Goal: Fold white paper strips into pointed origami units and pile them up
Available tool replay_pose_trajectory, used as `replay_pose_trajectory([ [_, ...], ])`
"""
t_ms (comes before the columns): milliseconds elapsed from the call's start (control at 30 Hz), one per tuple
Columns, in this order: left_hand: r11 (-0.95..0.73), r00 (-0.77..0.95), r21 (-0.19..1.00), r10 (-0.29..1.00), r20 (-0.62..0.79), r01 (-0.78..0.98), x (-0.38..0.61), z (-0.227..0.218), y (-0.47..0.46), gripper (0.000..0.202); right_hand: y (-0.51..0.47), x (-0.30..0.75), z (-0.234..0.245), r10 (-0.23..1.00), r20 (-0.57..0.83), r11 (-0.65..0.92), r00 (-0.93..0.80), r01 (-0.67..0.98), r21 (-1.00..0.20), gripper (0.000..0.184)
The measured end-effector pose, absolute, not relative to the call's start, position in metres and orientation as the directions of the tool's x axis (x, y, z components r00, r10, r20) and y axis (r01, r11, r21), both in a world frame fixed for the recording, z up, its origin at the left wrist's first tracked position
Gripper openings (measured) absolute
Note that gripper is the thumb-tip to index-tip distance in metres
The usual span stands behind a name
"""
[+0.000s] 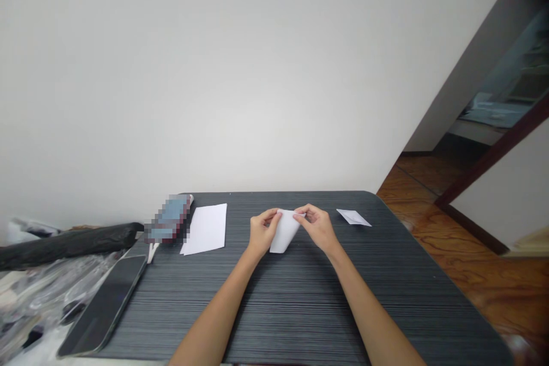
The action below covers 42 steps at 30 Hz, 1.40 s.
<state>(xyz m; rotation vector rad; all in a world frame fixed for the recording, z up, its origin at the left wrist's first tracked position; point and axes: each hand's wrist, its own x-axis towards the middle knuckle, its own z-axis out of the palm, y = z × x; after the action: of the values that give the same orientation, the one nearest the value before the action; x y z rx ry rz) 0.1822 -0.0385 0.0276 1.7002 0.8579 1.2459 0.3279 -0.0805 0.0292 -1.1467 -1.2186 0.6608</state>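
A folded white paper (284,233) rests on the dark striped table (300,303), near its far middle. My left hand (262,234) pinches the paper's upper left edge with fingers closed. My right hand (316,225) pinches its upper right corner, fingers curled. Both forearms reach in from the bottom of the head view.
A stack of white sheets (207,228) lies left of the hands, with a blurred bluish object (169,219) beside it. A small folded paper piece (354,217) lies at the right. A dark phone (105,309) sits at the table's left edge; a black roll (68,243) and plastic wrap lie beyond.
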Motion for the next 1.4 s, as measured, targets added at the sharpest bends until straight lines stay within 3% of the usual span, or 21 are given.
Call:
replay_pose_trajectory([
  [367,-0.187,0.322,0.978,0.923,0.208,-0.096,0.182,0.035,-0.039,0.026,-0.084,0.329,0.031,0.902,0.336,0.304,0.271,0.153,-0.94,0.015],
  [867,-0.156,0.349,0.978,0.916,0.196,-0.14,0.182,0.039,-0.04,0.026,-0.085,0.33,0.033,0.912,0.296,0.272,0.285,0.12,-0.955,0.019],
  [1033,-0.131,0.313,0.981,0.934,0.169,-0.141,0.181,0.036,-0.038,0.028,-0.085,0.33,0.034,0.953,0.164,0.181,0.255,-0.046,-0.982,0.032],
  [1267,-0.138,0.314,0.984,0.935,0.166,-0.11,0.178,0.038,-0.034,0.028,-0.082,0.332,0.027,0.952,0.047,0.082,0.302,-0.104,-0.991,0.026],
  [1400,-0.143,0.26,0.983,0.951,0.168,-0.112,0.178,0.038,-0.033,0.028,-0.083,0.329,0.026,0.985,-0.047,-0.01,0.168,-0.215,-0.977,0.033],
])
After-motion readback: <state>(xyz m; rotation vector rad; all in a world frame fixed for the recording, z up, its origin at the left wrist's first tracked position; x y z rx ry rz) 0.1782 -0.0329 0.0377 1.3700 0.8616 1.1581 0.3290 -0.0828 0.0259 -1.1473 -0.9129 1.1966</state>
